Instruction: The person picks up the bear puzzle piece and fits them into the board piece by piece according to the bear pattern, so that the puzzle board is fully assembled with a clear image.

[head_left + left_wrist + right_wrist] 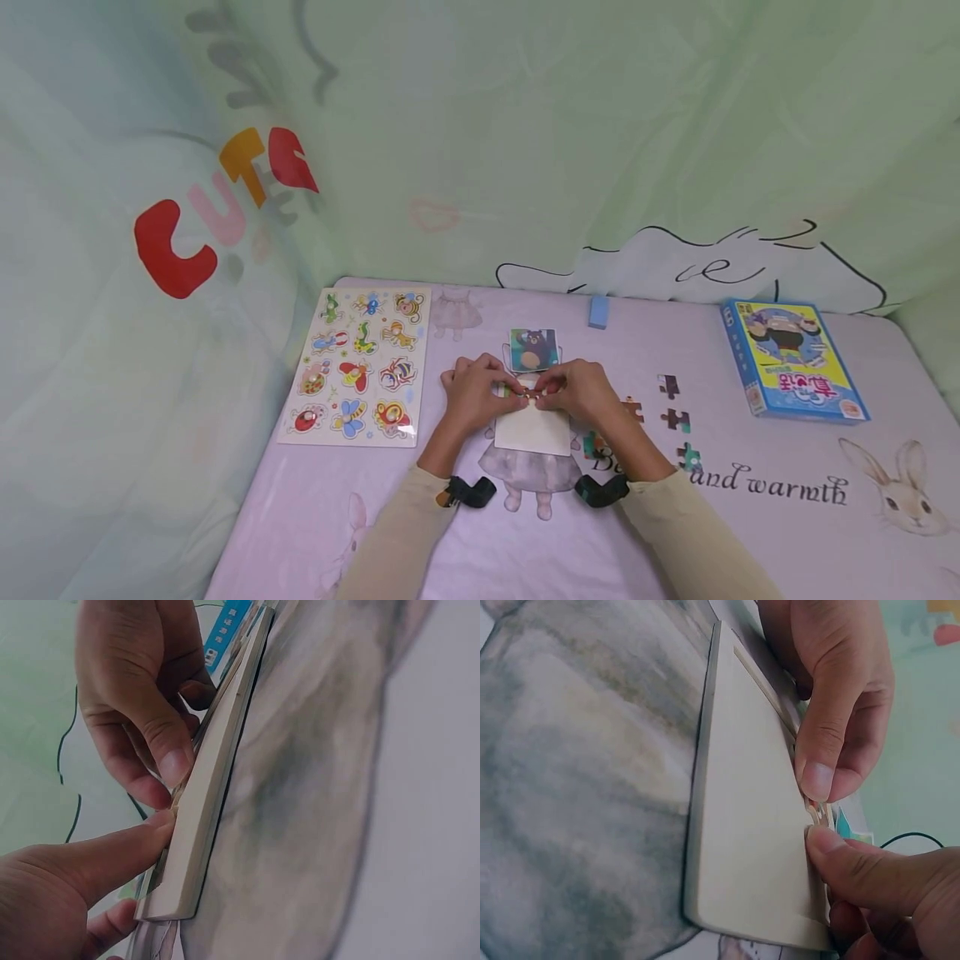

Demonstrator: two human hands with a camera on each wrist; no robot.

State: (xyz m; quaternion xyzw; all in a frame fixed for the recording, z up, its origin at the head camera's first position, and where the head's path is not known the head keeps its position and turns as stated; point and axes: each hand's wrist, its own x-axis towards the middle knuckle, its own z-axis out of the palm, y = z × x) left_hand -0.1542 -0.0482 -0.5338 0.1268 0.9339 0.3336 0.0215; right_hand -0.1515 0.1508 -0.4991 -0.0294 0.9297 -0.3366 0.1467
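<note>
Both hands meet at the far edge of a pale wooden puzzle board (532,432). My left hand (477,393) pinches a small brown puzzle piece (531,392) between thumb and forefinger. From the other side, my right hand (583,392) also pinches at it, its fingertips almost against the left ones. In the right wrist view the thumbs lie side by side over the bare board (742,802), and only a sliver of the piece shows between the fingers. Just beyond the hands lies a square bear picture (534,350).
Several loose puzzle pieces (675,419) lie right of the board, some partly behind the right forearm. An insect puzzle board (356,367) lies at left. A blue and yellow box (797,360) stands at right, a small blue block (597,312) at the back near the curtain (525,150).
</note>
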